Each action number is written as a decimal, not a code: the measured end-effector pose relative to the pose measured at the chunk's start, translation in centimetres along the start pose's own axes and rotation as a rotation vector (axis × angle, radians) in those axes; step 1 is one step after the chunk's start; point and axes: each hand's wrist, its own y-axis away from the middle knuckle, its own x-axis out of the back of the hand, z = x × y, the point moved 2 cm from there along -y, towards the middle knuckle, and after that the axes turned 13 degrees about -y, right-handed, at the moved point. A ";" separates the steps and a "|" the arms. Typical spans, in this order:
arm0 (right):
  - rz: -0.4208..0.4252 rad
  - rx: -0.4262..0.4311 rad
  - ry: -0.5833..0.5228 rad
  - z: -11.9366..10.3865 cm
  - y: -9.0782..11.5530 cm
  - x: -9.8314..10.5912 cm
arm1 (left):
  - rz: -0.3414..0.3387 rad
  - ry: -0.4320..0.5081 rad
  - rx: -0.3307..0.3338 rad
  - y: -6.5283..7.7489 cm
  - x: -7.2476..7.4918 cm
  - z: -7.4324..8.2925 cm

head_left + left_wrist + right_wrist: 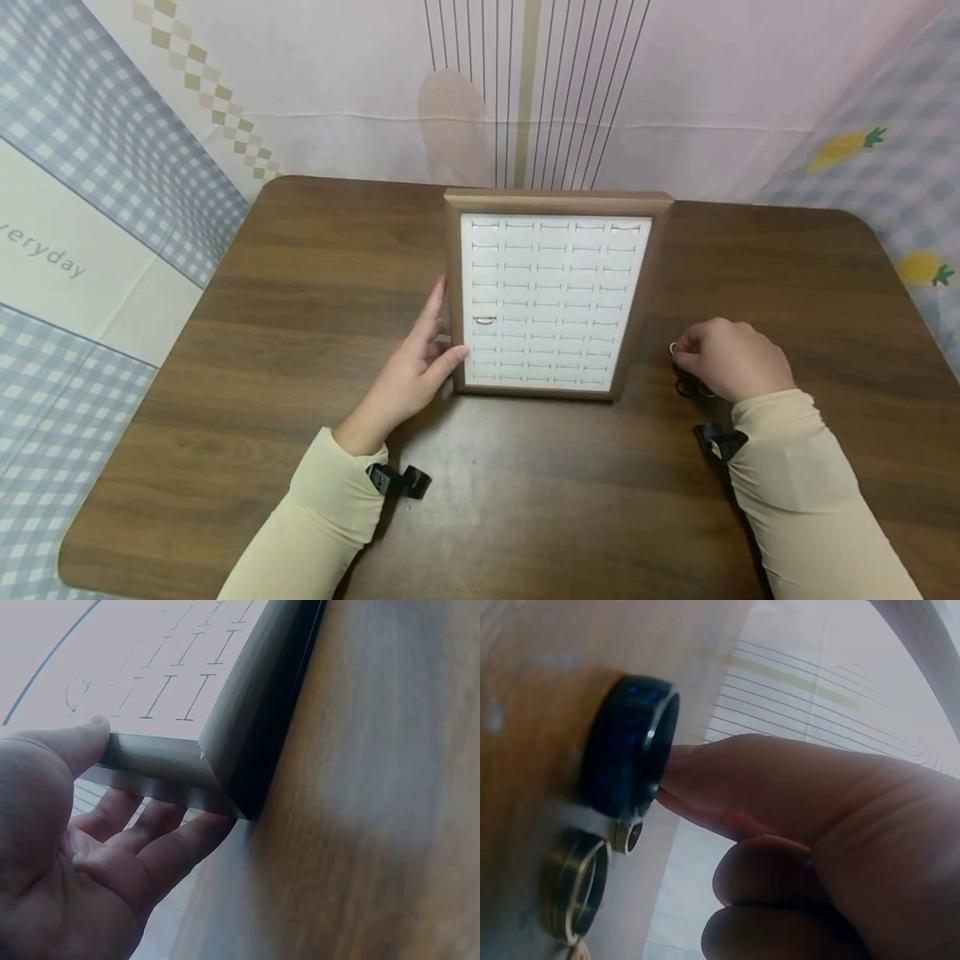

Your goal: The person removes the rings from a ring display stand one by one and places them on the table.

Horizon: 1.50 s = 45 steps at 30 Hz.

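A wood-framed ring display board [557,392] with a white slotted face stands upright on the table. My left hand [412,367] grips its left side, thumb on the front edge and fingers behind, as the left wrist view shows. One ring [485,320] sits in a slot near the left side. To the right of the board, my right hand [731,358] pinches a small pale ring [673,348] between thumb and index finger. Close by on the table are a dark blue band ring [622,746] and a gold-edged ring [577,889]. The dark ring covers the fingertips in the right wrist view.
A smaller ring [628,836] lies beyond the dark one. The brown wooden table [300,333] has rounded corners. Patterned cloth [337,83] hangs behind it, and checked cloth [127,108] hangs at the left. Each wrist wears a black camera strap [397,481].
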 end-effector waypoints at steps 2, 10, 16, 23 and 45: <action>-0.001 -0.003 -0.002 0.0 0.0 0.0 | -0.004 -0.002 0.002 0.1 0.0 0.0; 0.001 0.003 -0.004 -0.2 0.0 -0.1 | -0.004 0.003 -0.005 0.2 0.0 0.0; 0.004 0.003 -0.002 -0.4 0.2 0.1 | -0.009 -0.004 -0.004 0.1 0.0 0.0; 0.048 0.029 -0.002 -1.5 0.9 0.4 | -0.014 0.006 -0.008 0.0 -0.1 0.0; 0.317 0.226 -0.037 -6.5 4.6 2.5 | -0.020 0.028 -0.003 0.1 0.1 0.2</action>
